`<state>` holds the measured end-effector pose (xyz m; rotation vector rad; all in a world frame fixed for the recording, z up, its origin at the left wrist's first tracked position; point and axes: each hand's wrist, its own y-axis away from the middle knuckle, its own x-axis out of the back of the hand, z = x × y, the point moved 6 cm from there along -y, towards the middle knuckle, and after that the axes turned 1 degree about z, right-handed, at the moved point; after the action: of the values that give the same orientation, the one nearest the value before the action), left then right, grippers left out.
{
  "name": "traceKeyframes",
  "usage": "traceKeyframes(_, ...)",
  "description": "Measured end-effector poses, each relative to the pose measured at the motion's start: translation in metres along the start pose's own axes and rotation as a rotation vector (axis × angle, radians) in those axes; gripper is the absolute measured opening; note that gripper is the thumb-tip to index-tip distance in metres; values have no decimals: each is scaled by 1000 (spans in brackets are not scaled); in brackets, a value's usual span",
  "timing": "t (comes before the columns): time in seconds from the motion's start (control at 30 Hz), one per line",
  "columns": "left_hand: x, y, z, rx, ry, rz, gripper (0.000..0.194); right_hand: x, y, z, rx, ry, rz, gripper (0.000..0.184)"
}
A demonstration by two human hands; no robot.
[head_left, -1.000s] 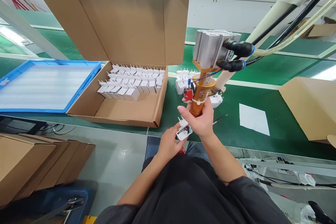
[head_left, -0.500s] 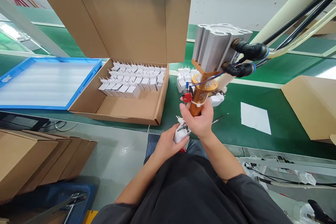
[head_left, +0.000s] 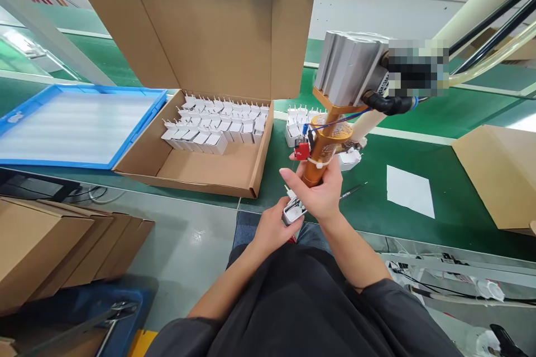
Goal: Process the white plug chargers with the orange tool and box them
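Note:
My left hand (head_left: 270, 228) is closed around a white plug adapter housing (head_left: 293, 212), open on one face, its prongs pointing away from me. Wrapped round the lower end of an orange pneumatic tool (head_left: 315, 172) is my right hand (head_left: 322, 192), thumb along its left side. A grey air cylinder (head_left: 352, 64) tops the tool, and a red switch (head_left: 302, 150) sits on its side. The tool's lower tip is hidden behind my right hand, close over the housing; I cannot tell whether they touch.
An open cardboard box (head_left: 201, 173) holds rows of white plug housings (head_left: 201, 139). More housings (head_left: 295, 122) stand behind the tool. A blue-framed tray (head_left: 84, 125) lies left; a pen (head_left: 354, 191), white paper (head_left: 410, 191) and another carton (head_left: 498, 178) are right. Hoses run to the cylinder.
The housing tilted in my left hand half a second ago and has turned back, its open face showing again. My right hand stays on the tool. The whole view has shifted slightly.

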<state>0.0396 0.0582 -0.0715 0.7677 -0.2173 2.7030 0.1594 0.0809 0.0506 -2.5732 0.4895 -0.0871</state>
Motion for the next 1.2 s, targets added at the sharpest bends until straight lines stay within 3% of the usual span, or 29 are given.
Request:
traceKeyframes(0.17,-14,-3,0,19,87,34,25,-9,3,-8,-2,1,10,37)
traceKeyframes(0.47,-23,-6,1,-31,86,216,30,-6,9,-1,-42,-7,10,21)
traceKeyframes(0.8,-22,-4,4,-21,105,168,35,-4,7,-3,-47,-8,-7,25)
traceKeyframes(0.9,-21,-6,6,-81,39,174,29,-4,5,-3,-17,-49,-39,35)
traceKeyframes(1.0,-11,-13,6,-132,-81,193,25,-3,3,0,-12,-127,-80,32)
traceKeyframes(1.2,12,-33,1,-38,-73,8,31,17,-2,12,-42,-235,-35,25)
